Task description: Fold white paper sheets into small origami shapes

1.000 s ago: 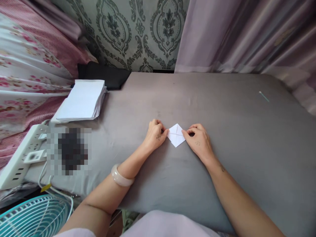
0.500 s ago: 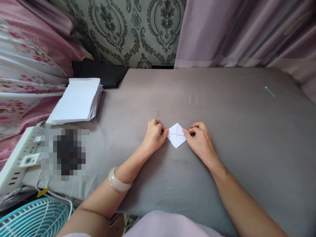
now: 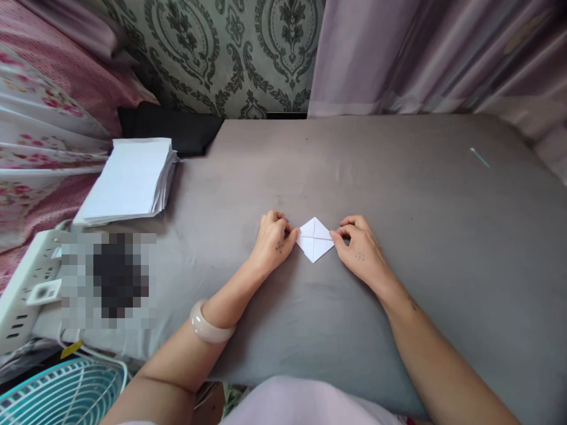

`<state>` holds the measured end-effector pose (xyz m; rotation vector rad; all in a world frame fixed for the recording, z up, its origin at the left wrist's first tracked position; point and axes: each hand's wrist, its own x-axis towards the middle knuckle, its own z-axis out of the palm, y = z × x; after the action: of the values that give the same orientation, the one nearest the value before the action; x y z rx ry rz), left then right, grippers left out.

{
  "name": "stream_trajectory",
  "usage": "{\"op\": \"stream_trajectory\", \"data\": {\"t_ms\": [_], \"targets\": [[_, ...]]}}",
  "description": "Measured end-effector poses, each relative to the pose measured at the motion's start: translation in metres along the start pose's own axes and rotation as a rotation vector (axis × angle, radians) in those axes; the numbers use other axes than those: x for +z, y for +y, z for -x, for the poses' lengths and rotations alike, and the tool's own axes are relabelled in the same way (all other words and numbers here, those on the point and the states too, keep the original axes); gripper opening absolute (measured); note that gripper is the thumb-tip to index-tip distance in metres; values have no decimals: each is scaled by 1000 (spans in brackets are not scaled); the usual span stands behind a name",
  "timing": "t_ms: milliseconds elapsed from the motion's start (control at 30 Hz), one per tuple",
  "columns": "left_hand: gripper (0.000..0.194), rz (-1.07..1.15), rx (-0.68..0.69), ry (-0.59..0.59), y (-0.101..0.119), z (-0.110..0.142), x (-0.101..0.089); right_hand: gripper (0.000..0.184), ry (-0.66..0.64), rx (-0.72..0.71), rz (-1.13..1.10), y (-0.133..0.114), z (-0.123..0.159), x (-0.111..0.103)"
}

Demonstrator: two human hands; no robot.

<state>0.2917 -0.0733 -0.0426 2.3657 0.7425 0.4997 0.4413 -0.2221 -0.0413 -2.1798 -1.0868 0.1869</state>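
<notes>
A small folded paper (image 3: pixel 314 239), white and diamond-shaped with crossing crease lines, lies in front of me on the grey cloth surface (image 3: pixel 376 177). My left hand (image 3: pixel 275 242) pinches its left corner between thumb and forefinger. At the opposite corner, my right hand (image 3: pixel 359 248) has its thumb and forefinger closed on the paper's tip. The other fingers of both hands are curled, and their undersides are hidden. A pale bangle (image 3: pixel 211 324) circles my left forearm.
A stack of white paper (image 3: pixel 126 180) lies at the left, before a black folded item (image 3: pixel 177 131). Left of a blurred-out patch (image 3: pixel 117 277) is a white power strip (image 3: pixel 26 289). A teal fan (image 3: pixel 66 392) stands below; a thin stick (image 3: pixel 480 157) lies far right.
The whole view has shifted slightly. Both hands keep hold of the paper's side corners, with the fingertips a little nearer its outer tips.
</notes>
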Motion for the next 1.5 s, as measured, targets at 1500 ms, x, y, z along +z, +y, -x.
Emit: {"op": "stream_trajectory", "data": {"t_ms": [1500], "targets": [[20,58,-170,-4,2,-6,-13,47,-269,-388,591,-48,16,-3]]}}
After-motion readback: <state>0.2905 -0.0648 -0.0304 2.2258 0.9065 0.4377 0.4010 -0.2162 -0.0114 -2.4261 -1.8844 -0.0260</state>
